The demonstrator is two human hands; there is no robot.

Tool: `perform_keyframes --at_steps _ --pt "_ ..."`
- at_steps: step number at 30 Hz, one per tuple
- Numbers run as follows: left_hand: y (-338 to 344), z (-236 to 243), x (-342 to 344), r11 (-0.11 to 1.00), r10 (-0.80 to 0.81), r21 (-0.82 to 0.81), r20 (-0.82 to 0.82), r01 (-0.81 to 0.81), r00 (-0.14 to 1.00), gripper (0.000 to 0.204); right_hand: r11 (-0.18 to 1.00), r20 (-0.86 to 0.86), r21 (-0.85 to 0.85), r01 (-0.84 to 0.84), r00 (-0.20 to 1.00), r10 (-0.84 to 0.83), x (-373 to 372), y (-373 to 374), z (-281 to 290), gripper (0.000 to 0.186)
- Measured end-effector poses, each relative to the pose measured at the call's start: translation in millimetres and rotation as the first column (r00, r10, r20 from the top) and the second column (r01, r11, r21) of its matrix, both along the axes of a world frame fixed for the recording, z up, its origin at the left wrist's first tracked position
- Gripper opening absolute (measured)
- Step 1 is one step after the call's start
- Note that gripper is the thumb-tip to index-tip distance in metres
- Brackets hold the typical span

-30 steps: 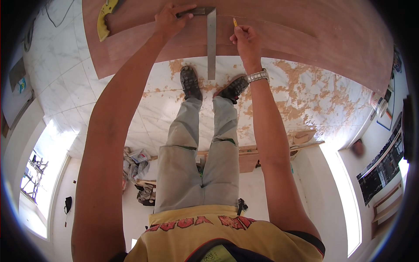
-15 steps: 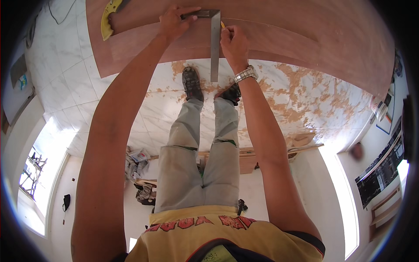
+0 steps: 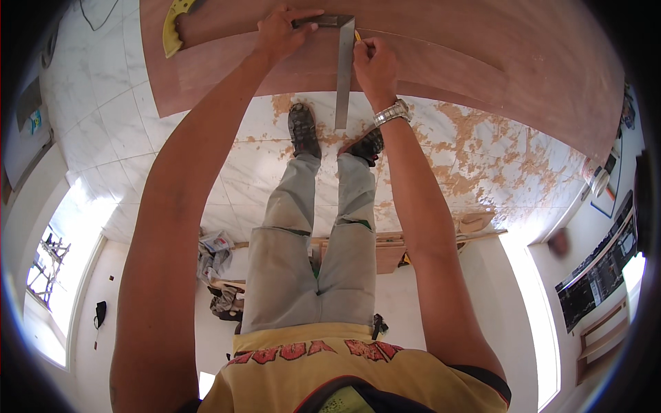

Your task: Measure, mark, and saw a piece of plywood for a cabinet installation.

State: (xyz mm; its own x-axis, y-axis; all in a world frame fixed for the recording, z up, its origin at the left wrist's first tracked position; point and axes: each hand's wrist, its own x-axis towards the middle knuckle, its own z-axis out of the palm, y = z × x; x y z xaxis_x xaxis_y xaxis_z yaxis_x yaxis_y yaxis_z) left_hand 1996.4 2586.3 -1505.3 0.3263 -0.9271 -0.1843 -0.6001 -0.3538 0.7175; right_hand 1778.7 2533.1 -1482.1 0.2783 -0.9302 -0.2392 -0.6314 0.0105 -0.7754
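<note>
The person stands bent over a big brown board (image 3: 441,62) and works on it with both hands. The left hand (image 3: 279,31) is pressed down on the short arm of a metal square (image 3: 343,69), fingers spread over it and holding it flat on the wood. The square's long blade runs straight back toward the person's feet, and its end sticks out past the near edge of the board, over the floor (image 3: 482,158). The right hand (image 3: 372,62) sits just to the right of that blade, touching or almost touching it. It is closed in a pinch on a small yellow pencil (image 3: 357,34), whose tip is up near the corner of the square, right beside the blade. So the blade's long line lies between the two hands, and the right hand is the nearer one to its edge. A silver watch (image 3: 391,112) is on the right wrist. A yellow handle (image 3: 172,24) lies on the far left of the board, well apart from both hands. Below, the white floor has brown dust patches around the shoes (image 3: 303,127).
</note>
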Motion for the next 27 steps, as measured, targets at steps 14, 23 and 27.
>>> perform_keyframes --at_steps 14,23,27 --pt "0 -4 1 0.998 -0.032 0.057 0.078 0.027 0.996 0.037 0.999 0.004 -0.054 0.002 1.0 -0.001 2 0 7 0.019" --pt "0 -8 3 1.0 0.008 0.015 -0.028 -0.007 1.0 0.037 0.996 -0.022 -0.012 -0.093 0.995 0.093 -6 8 16 0.018" --pt "-1 -9 2 0.999 0.009 0.037 0.037 -0.011 0.999 0.036 0.994 -0.044 0.002 -0.105 0.993 0.105 -16 28 20 0.017"
